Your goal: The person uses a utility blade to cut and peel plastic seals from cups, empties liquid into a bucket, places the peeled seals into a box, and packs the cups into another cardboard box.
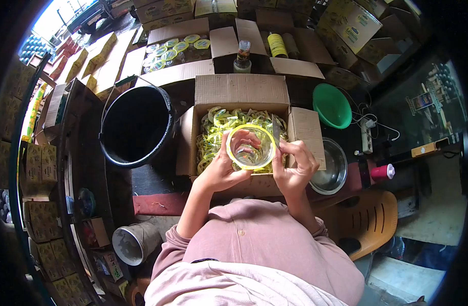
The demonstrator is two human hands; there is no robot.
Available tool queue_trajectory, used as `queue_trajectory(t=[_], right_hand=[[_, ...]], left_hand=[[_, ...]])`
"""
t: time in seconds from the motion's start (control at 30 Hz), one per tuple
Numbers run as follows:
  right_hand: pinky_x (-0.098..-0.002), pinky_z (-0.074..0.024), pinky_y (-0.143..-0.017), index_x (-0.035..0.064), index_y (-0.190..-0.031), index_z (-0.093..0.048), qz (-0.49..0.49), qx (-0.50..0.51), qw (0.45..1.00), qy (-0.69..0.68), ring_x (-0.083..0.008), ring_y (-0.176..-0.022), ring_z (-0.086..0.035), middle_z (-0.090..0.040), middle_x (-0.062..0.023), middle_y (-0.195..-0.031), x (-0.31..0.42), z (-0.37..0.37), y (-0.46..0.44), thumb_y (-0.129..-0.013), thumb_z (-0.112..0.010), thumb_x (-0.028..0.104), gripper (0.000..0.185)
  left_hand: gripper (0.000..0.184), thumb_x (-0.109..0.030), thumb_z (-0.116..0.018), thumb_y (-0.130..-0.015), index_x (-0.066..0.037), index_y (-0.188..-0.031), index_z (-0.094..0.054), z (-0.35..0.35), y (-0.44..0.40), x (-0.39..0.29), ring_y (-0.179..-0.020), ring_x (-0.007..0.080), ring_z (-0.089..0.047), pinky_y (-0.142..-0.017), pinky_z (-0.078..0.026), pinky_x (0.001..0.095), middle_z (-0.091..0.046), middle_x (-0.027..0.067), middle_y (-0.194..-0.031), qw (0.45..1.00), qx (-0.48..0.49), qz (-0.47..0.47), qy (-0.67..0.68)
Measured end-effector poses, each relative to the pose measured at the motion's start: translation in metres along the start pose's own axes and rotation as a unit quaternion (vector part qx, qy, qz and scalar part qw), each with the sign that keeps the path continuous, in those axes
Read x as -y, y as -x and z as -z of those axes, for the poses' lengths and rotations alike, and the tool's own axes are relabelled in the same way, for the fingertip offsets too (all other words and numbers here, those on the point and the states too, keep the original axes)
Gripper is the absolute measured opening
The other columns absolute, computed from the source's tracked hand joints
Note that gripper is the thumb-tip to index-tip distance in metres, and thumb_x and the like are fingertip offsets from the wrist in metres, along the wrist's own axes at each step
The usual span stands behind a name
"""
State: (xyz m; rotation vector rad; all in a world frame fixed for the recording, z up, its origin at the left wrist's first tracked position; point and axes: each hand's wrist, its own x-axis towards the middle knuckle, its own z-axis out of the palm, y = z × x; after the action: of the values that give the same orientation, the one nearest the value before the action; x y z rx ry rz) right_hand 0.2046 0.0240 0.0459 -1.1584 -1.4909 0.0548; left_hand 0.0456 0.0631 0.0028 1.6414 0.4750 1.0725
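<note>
Over the open brown cardboard box (pixel 240 90) we see soft, moderate light, with glints on the clear, yellow-rimmed plastic cup (pixel 266 150). Far beyond the box, leftward, daylight burns out white. Left of the box, the round black plastic bucket (pixel 137 125) is deep in shadow. Farthest from the box, our view bows and blackens.

A carton (pixel 239 91) stands on the desk (pixel 152 179), strips (pixel 211 143) inside, a cup (pixel 255 155) above them. Left is a bucket (pixel 137 123); right, a far bowl (pixel 332 106) and a near bowl (pixel 338 169); beyond, a bottle (pixel 242 60).
</note>
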Motion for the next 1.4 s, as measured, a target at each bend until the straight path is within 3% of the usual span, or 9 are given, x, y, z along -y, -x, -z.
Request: queue_trajectory(t=[0.2,0.3,0.53,0.73,0.8,0.93,1.03,1.13,1.4], right_hand=[[-0.0223,-0.0439,-0.056,-0.0015,-0.080,-0.061,-0.020,0.024,0.998,-0.053,-0.0123,-0.059,-0.056,-0.058,-0.0072,-0.069,-0.005,-0.002,-0.004,-0.065,-0.065,-0.010,0.018],[-0.0233,-0.0443,-0.056,-0.0010,-0.079,-0.060,-0.051,0.016,0.996,-0.070,-0.0132,-0.060,-0.057,-0.058,-0.0070,-0.069,-0.007,-0.002,-0.002,-0.066,-0.065,-0.008,0.016],[-0.0270,-0.0471,-0.054,0.0023,-0.078,-0.061,-0.038,0.013,0.999,-0.034,-0.0171,-0.060,-0.061,-0.060,-0.0078,-0.069,0.008,-0.001,0.003,-0.068,-0.066,-0.004,0.013],[-0.0255,-0.0458,-0.054,0.0013,-0.080,-0.062,0.000,0.014,1.000,-0.011,-0.0160,-0.060,-0.059,-0.059,-0.0079,-0.069,0.006,-0.003,-0.002,-0.066,-0.065,-0.006,0.016],[-0.0232,-0.0428,-0.055,-0.0013,-0.078,-0.060,0.016,0.009,1.000,-0.014,-0.0135,-0.060,-0.055,-0.057,-0.0073,-0.067,0.003,-0.005,-0.005,-0.065,-0.064,-0.008,0.016],[-0.0255,-0.0455,-0.053,0.0015,-0.079,-0.061,-0.038,0.026,0.997,-0.060,-0.0163,-0.058,-0.059,-0.060,-0.0078,-0.069,0.000,-0.002,-0.007,-0.065,-0.066,-0.006,0.017],[-0.0255,-0.0455,-0.054,0.0012,-0.077,-0.061,-0.057,0.002,0.996,-0.065,-0.0166,-0.059,-0.059,-0.061,-0.0081,-0.069,-0.001,-0.003,-0.002,-0.066,-0.066,-0.006,0.014],[-0.0262,-0.0466,-0.055,0.0016,-0.076,-0.060,-0.049,-0.009,0.998,-0.047,-0.0175,-0.061,-0.060,-0.061,-0.0083,-0.070,0.004,-0.003,0.002,-0.067,-0.066,-0.005,0.012],[-0.0233,-0.0438,-0.057,-0.0039,-0.079,-0.058,-0.013,0.007,1.000,0.000,-0.0143,-0.062,-0.056,-0.058,-0.0091,-0.071,0.012,-0.005,0.004,-0.067,-0.063,-0.008,0.014]], left_hand=[[0.077,-0.003,-0.062,-0.066,-0.006,-0.129,-0.017,0.001,0.001,-0.002,-0.104,0.0224,-0.048,-0.087,-0.041,0.0336,-0.044,0.0142,-0.112,0.999,0.043,0.011,-0.008],[0.078,-0.004,-0.067,-0.067,-0.007,-0.129,-0.020,-0.002,-0.002,-0.002,-0.103,0.0217,-0.048,-0.084,-0.043,0.0328,-0.044,0.0132,-0.111,0.992,-0.003,-0.012,0.126],[0.075,-0.003,-0.072,-0.068,-0.007,-0.127,-0.026,-0.007,-0.005,-0.006,-0.102,0.0207,-0.048,-0.082,-0.044,0.0310,-0.043,0.0126,-0.112,0.989,-0.070,-0.010,0.128],[0.075,-0.003,-0.073,-0.065,-0.004,-0.126,-0.028,0.002,-0.003,-0.002,-0.100,0.0210,-0.051,-0.082,-0.044,0.0320,-0.043,0.0108,-0.112,0.998,-0.018,-0.025,0.047],[0.076,-0.005,-0.073,-0.062,-0.003,-0.125,-0.030,0.006,0.002,-0.001,-0.101,0.0211,-0.051,-0.083,-0.044,0.0335,-0.043,0.0102,-0.113,0.995,0.029,-0.030,-0.091],[0.074,-0.007,-0.073,-0.063,-0.004,-0.124,-0.031,0.001,-0.002,-0.001,-0.104,0.0210,-0.049,-0.087,-0.043,0.0348,-0.043,0.0101,-0.113,0.998,0.019,0.006,0.066],[0.071,-0.006,-0.071,-0.066,-0.004,-0.124,-0.031,-0.005,-0.003,0.008,-0.108,0.0207,-0.046,-0.087,-0.043,0.0355,-0.042,0.0108,-0.114,0.994,-0.042,-0.015,0.102],[0.070,-0.005,-0.069,-0.069,-0.005,-0.126,-0.028,-0.001,-0.004,0.009,-0.111,0.0215,-0.043,-0.088,-0.042,0.0364,-0.041,0.0125,-0.117,0.996,-0.053,-0.060,0.042],[0.072,-0.001,-0.064,-0.074,-0.008,-0.130,-0.019,-0.008,-0.005,-0.011,-0.111,0.0243,-0.043,-0.094,-0.036,0.0370,-0.040,0.0148,-0.119,0.993,-0.063,-0.020,0.100]])
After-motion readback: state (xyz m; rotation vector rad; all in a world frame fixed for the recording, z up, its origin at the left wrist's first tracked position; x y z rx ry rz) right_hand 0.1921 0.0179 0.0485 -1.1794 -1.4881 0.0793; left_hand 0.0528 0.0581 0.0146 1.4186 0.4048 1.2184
